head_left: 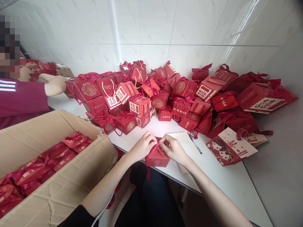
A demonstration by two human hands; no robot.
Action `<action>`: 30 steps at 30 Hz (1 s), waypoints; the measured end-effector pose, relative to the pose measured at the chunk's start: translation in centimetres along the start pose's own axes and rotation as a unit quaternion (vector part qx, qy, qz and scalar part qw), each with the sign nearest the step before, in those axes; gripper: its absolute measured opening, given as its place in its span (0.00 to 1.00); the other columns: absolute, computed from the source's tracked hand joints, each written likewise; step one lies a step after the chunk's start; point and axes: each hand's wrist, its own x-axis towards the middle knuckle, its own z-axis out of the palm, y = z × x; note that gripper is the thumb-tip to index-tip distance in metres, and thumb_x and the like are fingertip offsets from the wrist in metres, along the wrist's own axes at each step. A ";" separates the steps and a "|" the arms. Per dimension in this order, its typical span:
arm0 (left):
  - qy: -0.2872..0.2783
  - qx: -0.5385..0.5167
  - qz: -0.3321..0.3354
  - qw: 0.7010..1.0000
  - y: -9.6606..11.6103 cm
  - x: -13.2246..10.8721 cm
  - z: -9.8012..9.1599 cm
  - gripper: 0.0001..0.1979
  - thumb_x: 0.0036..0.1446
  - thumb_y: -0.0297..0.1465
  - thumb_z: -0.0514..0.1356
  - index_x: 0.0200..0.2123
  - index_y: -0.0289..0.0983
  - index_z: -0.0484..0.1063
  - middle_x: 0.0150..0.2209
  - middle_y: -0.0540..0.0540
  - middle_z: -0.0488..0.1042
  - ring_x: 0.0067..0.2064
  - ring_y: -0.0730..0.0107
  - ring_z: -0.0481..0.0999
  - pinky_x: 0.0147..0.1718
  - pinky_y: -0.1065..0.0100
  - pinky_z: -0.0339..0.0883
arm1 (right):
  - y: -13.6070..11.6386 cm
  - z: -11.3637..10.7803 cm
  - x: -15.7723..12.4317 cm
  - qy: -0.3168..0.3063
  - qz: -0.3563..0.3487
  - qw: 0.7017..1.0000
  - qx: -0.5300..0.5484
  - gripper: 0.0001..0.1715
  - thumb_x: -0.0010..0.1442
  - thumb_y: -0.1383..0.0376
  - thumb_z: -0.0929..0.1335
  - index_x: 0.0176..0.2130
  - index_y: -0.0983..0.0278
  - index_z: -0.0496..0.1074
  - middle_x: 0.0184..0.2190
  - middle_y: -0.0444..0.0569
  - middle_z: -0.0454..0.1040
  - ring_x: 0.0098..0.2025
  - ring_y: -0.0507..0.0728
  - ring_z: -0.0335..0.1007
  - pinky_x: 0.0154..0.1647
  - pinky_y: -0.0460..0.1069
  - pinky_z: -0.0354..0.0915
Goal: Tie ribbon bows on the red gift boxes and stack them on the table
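Evidently, in the head view the work is partway through: the red box (pixel 158 161) sits at the near edge of the white table (pixel 227 181), between both hands, its top folded together. The left hand (pixel 145 145) pinches the ribbon (pixel 152 150) between thumb and fingertips; the right hand (pixel 173 147) pinches it just beside, near the middle of the top. No finished bow can be made out under the fingers, and one tail hangs down the near left side, so the tying looks incomplete.

At near left, a cardboard carton (pixel 91 162) without a closed top holds packed rows of red ribboned boxes (pixel 32 171), which seem done; its near corner is cut off by the frame. Across the far side, a heap of red gift boxes (pixel 139 108) carries ribbons or cord handles; their contents are hidden, and how many still need work I cannot tell.
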 end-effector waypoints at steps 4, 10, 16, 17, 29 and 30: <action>0.016 -0.008 -0.002 1.000 -0.3 0.0 0.2 0.07 0.62 0.28 0.47 0.31 0.38 0.62 0.36 0.48 0.63 0.39 0.70 0.68 0.43 0.66 0.65 | 0.1 0.0 -0.4 0.023 0.000 1.000 0.009 0.09 0.59 0.67 0.62 0.26 0.62 0.62 0.26 0.45 0.68 0.29 0.53 0.64 0.32 0.48 0.61; 0.002 -0.008 0.000 1.000 -0.3 0.0 0.2 0.07 0.62 0.29 0.47 0.31 0.39 0.61 0.36 0.48 0.62 0.38 0.70 0.68 0.42 0.67 0.65 | -0.2 0.0 -0.4 -0.029 0.032 0.998 0.038 0.04 0.56 0.67 0.61 0.30 0.62 0.64 0.24 0.42 0.65 0.25 0.51 0.61 0.28 0.46 0.59; 0.004 -0.013 -0.007 1.000 -0.2 0.0 0.2 0.07 0.61 0.27 0.47 0.31 0.39 0.61 0.35 0.48 0.63 0.38 0.70 0.68 0.42 0.65 0.65 | -0.5 -0.5 0.3 -0.081 0.061 0.994 0.045 0.03 0.50 0.69 0.63 0.28 0.62 0.65 0.22 0.39 0.62 0.24 0.50 0.58 0.29 0.47 0.57; 0.002 -0.012 -0.005 1.000 -0.2 0.0 0.2 0.07 0.61 0.27 0.47 0.31 0.39 0.62 0.35 0.48 0.63 0.38 0.69 0.68 0.42 0.65 0.65 | -0.6 -0.8 0.4 -0.090 0.067 0.991 0.074 0.02 0.50 0.69 0.62 0.27 0.62 0.64 0.22 0.39 0.61 0.24 0.50 0.57 0.28 0.47 0.57; -0.031 0.006 0.008 0.999 0.6 0.1 -0.3 0.05 0.49 0.23 0.56 0.30 0.39 0.64 0.37 0.48 0.65 0.42 0.68 0.69 0.46 0.65 0.64 | -0.5 -1.4 0.8 -0.104 0.105 0.969 0.200 0.04 0.45 0.67 0.64 0.26 0.62 0.62 0.21 0.38 0.58 0.24 0.49 0.52 0.28 0.46 0.53; -0.030 0.005 -0.002 1.000 0.8 0.2 -0.3 0.05 0.49 0.24 0.56 0.30 0.39 0.64 0.37 0.48 0.65 0.42 0.67 0.69 0.45 0.64 0.64 | -0.4 -1.2 0.8 -0.100 0.102 0.970 0.197 0.04 0.45 0.67 0.64 0.25 0.62 0.61 0.21 0.37 0.58 0.24 0.49 0.52 0.28 0.46 0.53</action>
